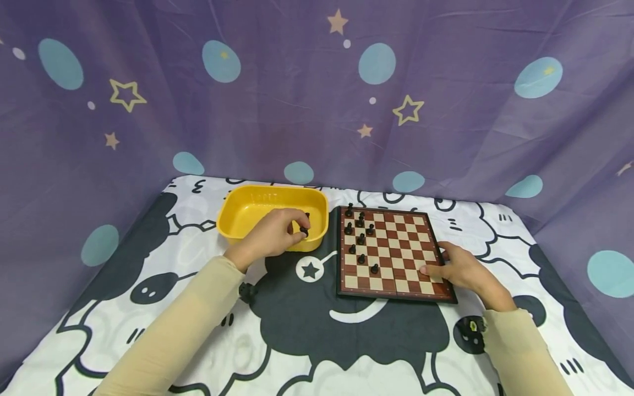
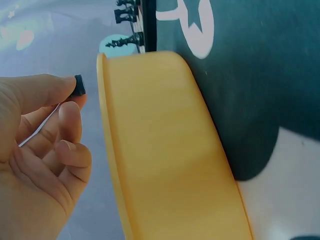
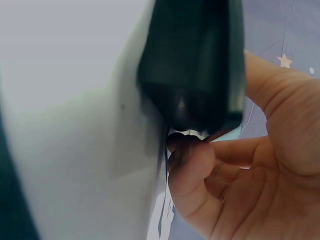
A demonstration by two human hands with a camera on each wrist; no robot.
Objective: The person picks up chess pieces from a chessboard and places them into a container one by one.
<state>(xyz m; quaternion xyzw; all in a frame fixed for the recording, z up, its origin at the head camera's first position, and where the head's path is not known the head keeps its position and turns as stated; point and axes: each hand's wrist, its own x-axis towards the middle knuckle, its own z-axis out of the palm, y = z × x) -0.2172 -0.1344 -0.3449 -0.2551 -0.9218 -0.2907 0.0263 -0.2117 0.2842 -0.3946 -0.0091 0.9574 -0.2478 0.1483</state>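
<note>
Over the near right side of a yellow tub [image 1: 272, 192], my left hand [image 1: 273, 234] pinches a small black chess piece [image 1: 304, 231] between thumb and fingers. In the left wrist view the black end of the chess piece [image 2: 79, 86] sticks out past the fingertips; the rest is hidden. My right hand [image 1: 464, 268] grips the right edge of a brown and cream chessboard [image 1: 406, 242], thumb on top. The right wrist view shows fingers [image 3: 192, 170] curled against the underside of the dark board edge [image 3: 192, 65]. Several black chess pieces [image 1: 361, 238] stand upright along the board's left columns.
The tub stands just left of the board on a black and white cartoon cloth [image 1: 317, 324]. Behind the table hangs a purple curtain [image 1: 307, 121] with stars and blue ovals. The tub's wall [image 2: 160, 140] fills much of the left wrist view.
</note>
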